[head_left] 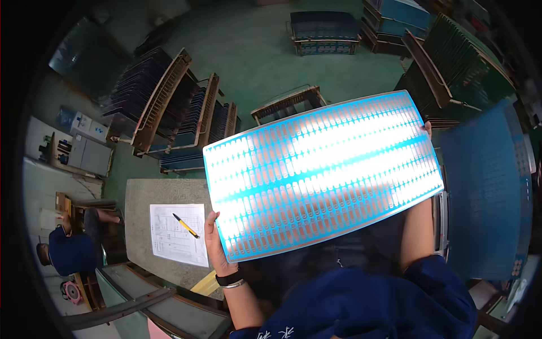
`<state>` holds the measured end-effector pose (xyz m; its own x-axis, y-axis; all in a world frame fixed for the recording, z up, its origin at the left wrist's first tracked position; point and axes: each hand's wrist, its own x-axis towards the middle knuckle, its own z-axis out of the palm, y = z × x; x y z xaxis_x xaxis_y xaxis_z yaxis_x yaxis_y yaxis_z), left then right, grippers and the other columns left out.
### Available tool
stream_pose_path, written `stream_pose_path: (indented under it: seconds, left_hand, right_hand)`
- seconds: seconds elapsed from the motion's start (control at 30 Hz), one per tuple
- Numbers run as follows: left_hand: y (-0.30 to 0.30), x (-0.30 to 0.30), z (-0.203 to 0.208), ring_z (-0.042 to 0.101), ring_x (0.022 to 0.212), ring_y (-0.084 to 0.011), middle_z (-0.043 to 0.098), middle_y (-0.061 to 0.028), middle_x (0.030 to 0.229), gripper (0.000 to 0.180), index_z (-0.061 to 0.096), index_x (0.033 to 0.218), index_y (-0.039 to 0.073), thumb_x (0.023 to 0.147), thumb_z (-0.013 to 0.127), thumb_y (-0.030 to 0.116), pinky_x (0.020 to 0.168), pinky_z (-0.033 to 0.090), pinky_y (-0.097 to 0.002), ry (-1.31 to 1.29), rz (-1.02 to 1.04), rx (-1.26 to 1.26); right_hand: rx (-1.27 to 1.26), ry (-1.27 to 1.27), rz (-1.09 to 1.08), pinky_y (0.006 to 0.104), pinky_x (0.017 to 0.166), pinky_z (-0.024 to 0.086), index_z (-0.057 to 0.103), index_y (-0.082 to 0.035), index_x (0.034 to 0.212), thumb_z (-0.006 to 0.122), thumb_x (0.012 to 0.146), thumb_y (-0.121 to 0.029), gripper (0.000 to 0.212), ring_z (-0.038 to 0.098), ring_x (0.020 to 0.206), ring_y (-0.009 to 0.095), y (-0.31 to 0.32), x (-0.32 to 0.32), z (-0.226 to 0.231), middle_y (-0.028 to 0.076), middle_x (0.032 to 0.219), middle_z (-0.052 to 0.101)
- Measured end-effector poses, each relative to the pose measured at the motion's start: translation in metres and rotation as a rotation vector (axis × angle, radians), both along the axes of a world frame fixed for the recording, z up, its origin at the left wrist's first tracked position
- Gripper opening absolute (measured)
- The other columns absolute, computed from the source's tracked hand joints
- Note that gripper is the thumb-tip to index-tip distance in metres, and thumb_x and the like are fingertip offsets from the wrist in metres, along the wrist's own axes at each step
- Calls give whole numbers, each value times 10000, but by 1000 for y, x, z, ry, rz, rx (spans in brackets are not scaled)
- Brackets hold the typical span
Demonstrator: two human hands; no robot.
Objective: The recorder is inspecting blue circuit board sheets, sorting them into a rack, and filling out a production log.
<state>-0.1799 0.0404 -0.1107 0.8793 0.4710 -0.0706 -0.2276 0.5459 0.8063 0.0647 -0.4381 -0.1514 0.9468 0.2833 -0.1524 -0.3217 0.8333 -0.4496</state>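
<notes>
A large blue circuit board panel with rows of copper-coloured pads is held up in front of me, tilted with its right side farther away. White glare washes out much of its face. My left hand grips its lower left edge, thumb along the border. At the right edge, my right hand holds on from behind; only some fingertips show past the border, and the panel hides the rest. A printed sheet lies left of my left hand, with a yellow and black pen across it.
The sheet rests on a grey table. Racks of upright panels stand at the far left, and more racks at the far right. A tall stack of blue panels is close on my right. Another person sits at the left.
</notes>
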Motion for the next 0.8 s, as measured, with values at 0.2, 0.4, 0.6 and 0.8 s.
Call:
stream_pose_path:
  seconds: [0.2, 0.4, 0.6, 0.8]
  left_hand:
    - [9, -1, -15, 525, 1126, -210, 539, -119, 1230, 317, 500, 1231, 8, 941, 481, 135, 946, 452, -366, 78, -67, -5]
    - [2, 8, -12, 540, 1109, -205, 521, -131, 1246, 366, 433, 1297, 16, 951, 452, 135, 904, 493, -352, 142, -53, 45]
    - [-2, 17, -16, 535, 1081, -198, 510, -97, 1246, 407, 394, 1320, 16, 959, 465, 190, 923, 451, -333, 240, -141, 24]
    - [-53, 58, -40, 535, 954, -134, 553, -4, 1016, 246, 471, 1194, 79, 965, 475, 169, 881, 451, -330, 172, -152, -437]
  right_hand:
    - [49, -66, -45, 423, 999, 418, 444, -56, 1255, 494, 896, -398, 498, 468, 1208, 245, 10, -1, -5, 168, 1289, 491]
    - [-97, -188, -229, 395, 1016, 400, 359, -78, 1333, 395, 953, -400, 500, 432, 1239, 210, 7, 9, -29, 158, 1375, 389]
    - [30, -332, -272, 395, 1004, 405, 364, -66, 1331, 373, 963, -408, 502, 448, 1222, 231, 71, -42, 33, 154, 1358, 409]
    - [173, -241, 24, 424, 994, 389, 214, -78, 1439, 353, 960, -480, 641, 392, 1258, 233, 169, -95, 59, 108, 1416, 347]
